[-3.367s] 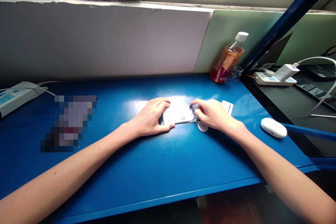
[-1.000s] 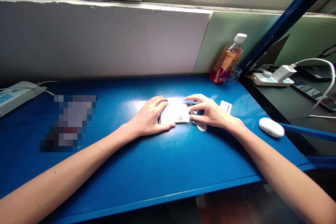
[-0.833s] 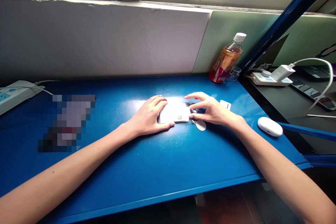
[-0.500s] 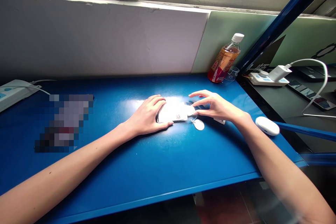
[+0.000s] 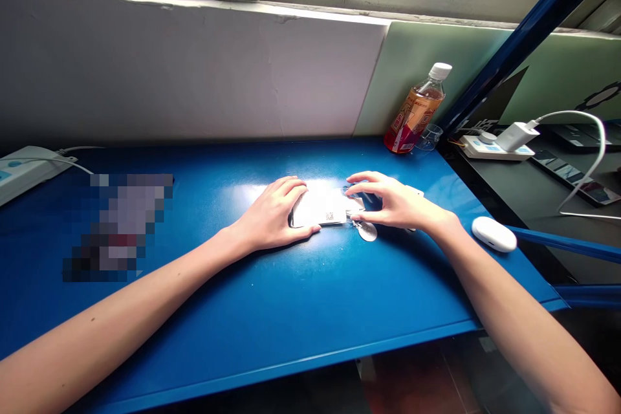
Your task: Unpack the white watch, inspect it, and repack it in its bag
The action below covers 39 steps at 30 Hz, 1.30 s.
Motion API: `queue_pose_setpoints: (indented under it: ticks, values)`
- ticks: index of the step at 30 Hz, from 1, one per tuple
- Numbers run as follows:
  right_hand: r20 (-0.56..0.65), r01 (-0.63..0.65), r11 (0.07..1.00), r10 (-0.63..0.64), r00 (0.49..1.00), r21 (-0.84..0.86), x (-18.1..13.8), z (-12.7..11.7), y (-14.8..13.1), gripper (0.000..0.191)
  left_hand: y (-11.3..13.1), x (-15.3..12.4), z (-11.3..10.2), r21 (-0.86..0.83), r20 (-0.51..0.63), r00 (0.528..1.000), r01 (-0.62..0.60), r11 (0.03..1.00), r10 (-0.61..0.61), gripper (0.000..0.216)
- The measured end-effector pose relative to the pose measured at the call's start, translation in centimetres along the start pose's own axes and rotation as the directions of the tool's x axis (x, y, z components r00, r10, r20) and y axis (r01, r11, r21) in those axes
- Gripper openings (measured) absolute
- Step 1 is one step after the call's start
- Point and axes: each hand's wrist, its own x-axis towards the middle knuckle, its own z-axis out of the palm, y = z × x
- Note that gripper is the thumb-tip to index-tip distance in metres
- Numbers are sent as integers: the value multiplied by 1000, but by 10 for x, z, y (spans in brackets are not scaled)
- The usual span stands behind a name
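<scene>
A flat, shiny rectangular device (image 5: pixel 323 209) with a small printed code lies in the glare at the middle of the blue table (image 5: pixel 272 310). My left hand (image 5: pixel 274 213) grips its left end, fingers curled over the far edge and thumb on the near edge. My right hand (image 5: pixel 395 202) hovers at its right end with fingers spread and bent, fingertips just over a dark part there. A small round silvery tab (image 5: pixel 367 231) lies beside the device under that hand. A white card (image 5: pixel 416 193) is mostly hidden behind my right hand.
An orange drink bottle (image 5: pixel 417 111) and a small clear cup (image 5: pixel 429 136) stand at the back right. A white oval case (image 5: pixel 493 233) lies near the right edge. Power strips sit at far left (image 5: pixel 22 165) and on the dark desk (image 5: pixel 490 145) to the right. A blurred-out patch (image 5: pixel 119 223) lies left.
My right hand lifted off the device's right end, opened its fingers, drew slightly right, then came back close over that end. The left hand and device stayed put.
</scene>
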Motion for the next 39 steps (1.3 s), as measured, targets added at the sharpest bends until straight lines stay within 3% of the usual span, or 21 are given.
queue_pose_setpoints:
  ticks: [6,15,24,31,39]
  values:
    - [-19,17,1000,-17,1000,5,3,10,-2,43,0,0,0,-7,0,1000,1,1000,-1,75]
    - [-35,117,987,-121,992,-113,2,-1,0,24,1,1,0,12,-2,1000,0,1000,0,72]
    - [0,47,994,-47,999,-99,1,1,-2,38,1,0,-1,-6,1,1000,6,1000,-6,71]
    - [-19,70,981,-75,997,-178,2,-1,-3,24,1,0,0,-17,-8,1000,6,1000,-7,68]
    - [-31,-7,950,-3,1000,-312,-4,-15,1,17,0,0,-2,-22,3,1000,14,1000,-14,66]
